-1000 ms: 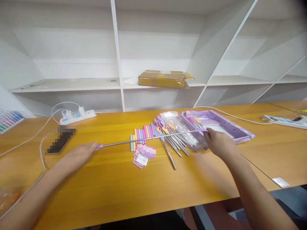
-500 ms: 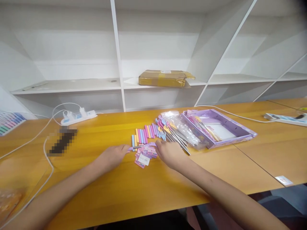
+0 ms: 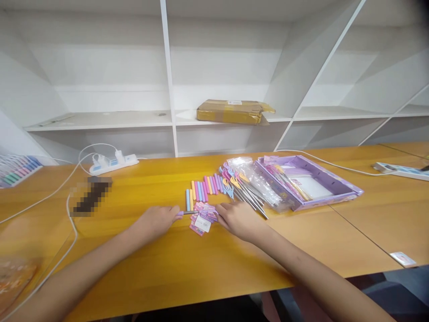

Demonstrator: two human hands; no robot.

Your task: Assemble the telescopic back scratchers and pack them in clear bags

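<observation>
My left hand is closed around the purple handle of a back scratcher, whose thin metal rod runs sideways between my hands. At its other end, the fingers of my right hand close on the purple head, mostly hidden. Beneath the rod lies a loose pile of pink and purple cards. Just behind stands a row of coloured handle tubes in blue, yellow, pink and purple. Several more back scratchers, with metal rods and coloured claw heads, lie fanned out beyond my right hand.
Clear plastic wrapping lies against a purple open box holding wrapped pieces. A power strip with cables and a blurred dark object are at left. A taped carton rests on the shelf behind.
Both hands have come slightly nearer to me with the back scratcher, which sits lower over the cards. Its purple head is now less distinct. The whole view has shifted slightly.
</observation>
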